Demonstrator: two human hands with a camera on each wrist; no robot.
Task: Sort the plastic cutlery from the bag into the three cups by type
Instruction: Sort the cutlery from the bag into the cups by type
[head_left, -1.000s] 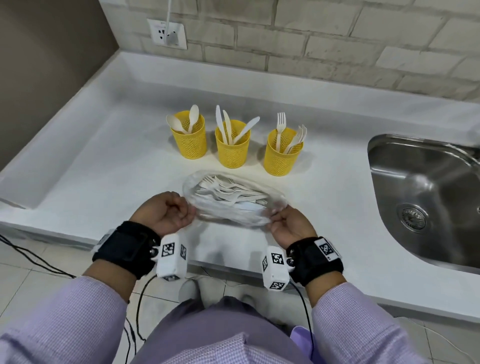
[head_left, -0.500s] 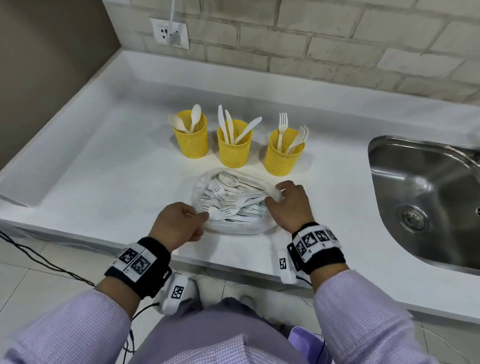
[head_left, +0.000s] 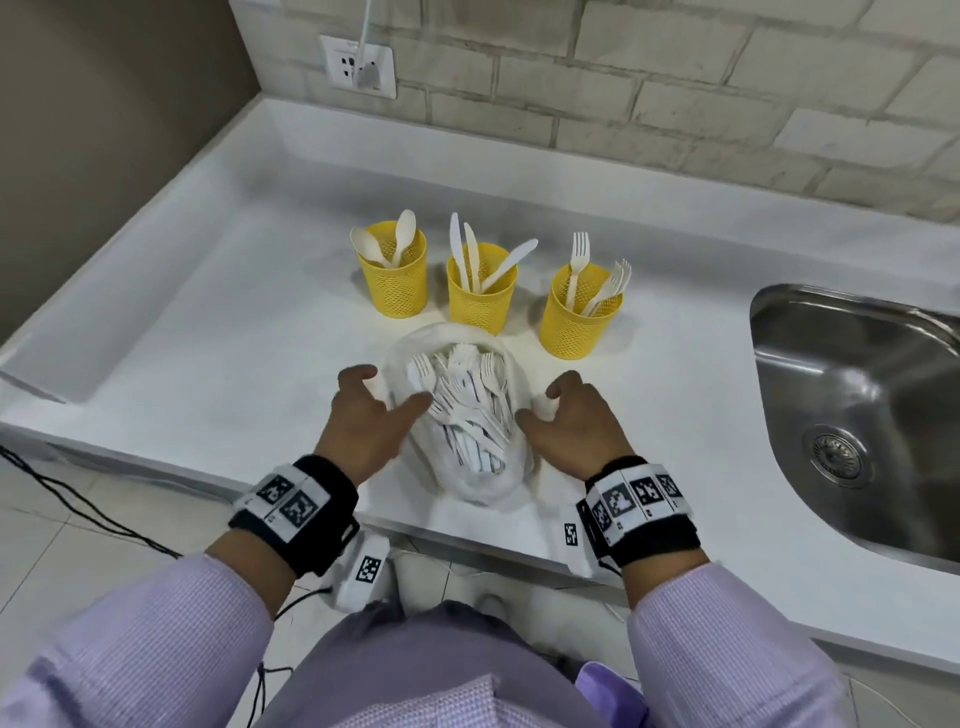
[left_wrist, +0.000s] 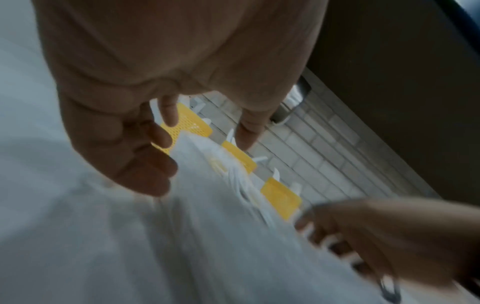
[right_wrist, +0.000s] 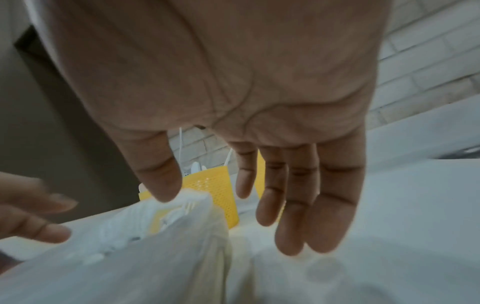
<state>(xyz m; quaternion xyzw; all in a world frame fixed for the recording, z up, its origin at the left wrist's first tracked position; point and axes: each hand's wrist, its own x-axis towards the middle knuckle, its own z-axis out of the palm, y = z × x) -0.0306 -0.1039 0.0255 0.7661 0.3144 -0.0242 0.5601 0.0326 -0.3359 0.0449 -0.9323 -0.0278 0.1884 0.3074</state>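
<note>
Since half a second ago you've turned the bag (head_left: 470, 483) so its mouth faces the cups, and both hands have let go of its rim. Your left hand (head_left: 363, 421) sits at the bag's left side, fingers spread and loose, holding nothing; your right hand (head_left: 571, 423) mirrors it on the other side — the right wrist view shows a flat, empty palm. The bag lies on the white counter (head_left: 208, 353), forks (head_left: 462, 384) showing inside. Beyond stand the spoon cup (head_left: 397, 283), knife cup (head_left: 480, 301) and fork cup (head_left: 576, 322) — the sink (head_left: 857, 405) off to the right.
</note>
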